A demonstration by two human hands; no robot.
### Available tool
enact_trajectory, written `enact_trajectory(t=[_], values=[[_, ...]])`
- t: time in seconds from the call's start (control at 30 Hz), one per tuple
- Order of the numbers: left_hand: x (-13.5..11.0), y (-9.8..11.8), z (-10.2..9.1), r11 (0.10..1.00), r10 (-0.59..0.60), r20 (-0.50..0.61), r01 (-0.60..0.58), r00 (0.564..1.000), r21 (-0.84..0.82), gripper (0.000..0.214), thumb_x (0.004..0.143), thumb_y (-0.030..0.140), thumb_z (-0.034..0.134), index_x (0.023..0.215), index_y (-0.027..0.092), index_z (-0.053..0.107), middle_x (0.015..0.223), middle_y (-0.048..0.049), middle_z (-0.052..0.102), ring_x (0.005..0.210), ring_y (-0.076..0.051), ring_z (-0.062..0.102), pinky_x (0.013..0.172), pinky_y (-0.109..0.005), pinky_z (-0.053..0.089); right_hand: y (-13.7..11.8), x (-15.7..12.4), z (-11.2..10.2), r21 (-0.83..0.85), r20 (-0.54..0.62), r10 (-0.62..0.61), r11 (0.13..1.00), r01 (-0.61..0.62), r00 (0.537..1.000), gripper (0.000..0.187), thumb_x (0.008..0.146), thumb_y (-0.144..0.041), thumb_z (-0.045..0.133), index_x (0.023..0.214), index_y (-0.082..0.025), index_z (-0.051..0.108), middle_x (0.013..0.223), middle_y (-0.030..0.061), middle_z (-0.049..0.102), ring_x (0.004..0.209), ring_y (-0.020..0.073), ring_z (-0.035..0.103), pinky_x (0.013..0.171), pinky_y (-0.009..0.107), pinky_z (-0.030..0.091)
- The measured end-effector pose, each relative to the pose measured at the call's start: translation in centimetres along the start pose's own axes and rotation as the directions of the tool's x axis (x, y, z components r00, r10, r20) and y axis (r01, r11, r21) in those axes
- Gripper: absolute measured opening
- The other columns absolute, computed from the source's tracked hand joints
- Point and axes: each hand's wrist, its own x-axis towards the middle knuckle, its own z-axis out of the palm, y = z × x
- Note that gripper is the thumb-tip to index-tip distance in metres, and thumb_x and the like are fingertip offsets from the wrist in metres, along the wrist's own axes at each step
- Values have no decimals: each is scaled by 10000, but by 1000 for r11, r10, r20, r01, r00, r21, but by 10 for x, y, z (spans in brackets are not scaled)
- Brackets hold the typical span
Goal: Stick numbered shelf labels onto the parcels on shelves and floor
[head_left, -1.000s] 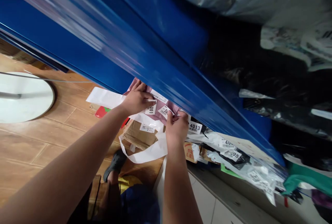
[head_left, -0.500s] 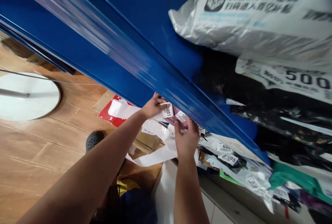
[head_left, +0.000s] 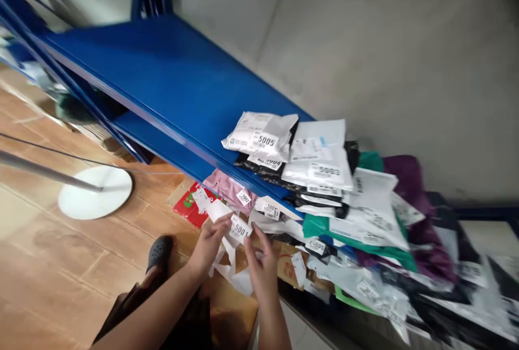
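Note:
My left hand (head_left: pixel 211 239) is closed on a white label (head_left: pixel 240 229) printed 5001, pinching its left end between thumb and fingers. My right hand (head_left: pixel 261 263) is at the label's right edge, thumb and index finger apart; a fingertip seems to touch the edge. White paper strip (head_left: pixel 238 280) hangs in loops below the hands. Just beyond them, on the lower shelf, lies a pink parcel (head_left: pixel 227 185) with a 5002 label (head_left: pixel 244 197). Beside it, a white parcel (head_left: pixel 259 221) bears another numbered label.
A blue shelf (head_left: pixel 162 80) runs diagonally above, with white parcels (head_left: pixel 267 131) stacked on it. More bagged parcels (head_left: pixel 381 290) lie to the right. A red package (head_left: pixel 190 204) is at the shelf's left, and a round white stand base (head_left: pixel 95 201) stands on the wooden floor.
My view has drawn back and swung, so more of the shelf shows. Both hands have come away from the pink parcel, the 5001 label still in my left; my right hand has let go of the parcel.

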Motion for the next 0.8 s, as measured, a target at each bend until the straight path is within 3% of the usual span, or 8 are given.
enact_trajectory(t=[0.1, 0.2, 0.33, 0.47, 0.6, 0.73, 0.8], values=[[-69, 32, -6, 1000, -30, -11, 30, 999, 9, 492, 743, 615, 593, 766, 148, 745, 900, -97, 725, 815, -229, 645, 776, -315, 514, -39, -38, -6, 130, 111, -19, 991, 4, 994, 405, 783, -426, 650, 1101, -179, 682, 1111, 140, 710, 943, 254, 690, 747, 312, 578], [-137, 56, -19, 990, -4, -26, 8, 1000, 143, 443, 745, 585, 616, 722, 156, 726, 716, -52, 682, 692, -198, 596, 654, -278, 471, -69, -81, -11, 139, 192, -30, 990, 3, 981, 318, 807, -472, 600, 885, -194, 731, 891, 107, 752, 790, 232, 705, 693, 298, 577], [-211, 68, -43, 964, -4, -74, 23, 997, 263, 444, 747, 604, 605, 672, 173, 682, 678, -34, 654, 694, -204, 581, 666, -281, 457, -80, -139, -5, 127, 276, -65, 991, 31, 959, 336, 785, -504, 620, 852, -192, 727, 766, 77, 733, 703, 208, 683, 651, 266, 557], [-257, 72, -70, 960, 46, -199, 11, 979, 279, 517, 711, 684, 580, 594, 181, 603, 615, -19, 600, 637, -193, 554, 616, -280, 452, -80, -187, 15, 149, 303, -109, 987, 66, 947, 359, 756, -545, 632, 764, -195, 710, 694, 49, 706, 657, 193, 648, 651, 264, 530], [-290, 80, -104, 958, 112, -291, -25, 950, 287, 553, 698, 725, 556, 560, 191, 525, 560, 10, 524, 588, -171, 512, 575, -269, 431, -103, -222, 40, 164, 408, -160, 981, 100, 899, 354, 794, -514, 586, 765, -178, 693, 708, 59, 701, 655, 190, 641, 607, 257, 510], [-335, 88, -154, 936, 220, -401, -76, 890, 344, 516, 752, 678, 539, 564, 199, 501, 564, 22, 499, 580, -158, 495, 572, -256, 418, -138, -263, 74, 191, 519, -189, 976, 103, 834, 273, 754, -452, 653, 768, -185, 705, 733, 54, 706, 683, 194, 638, 655, 276, 516], [-365, 90, -187, 933, 246, -465, -77, 851, 352, 498, 778, 650, 530, 566, 201, 497, 561, 23, 499, 567, -153, 494, 557, -250, 414, -147, -291, 102, 238, 577, -166, 971, 30, 800, 310, 696, -490, 709, 723, -181, 702, 689, 42, 686, 632, 178, 609, 619, 274, 507]])
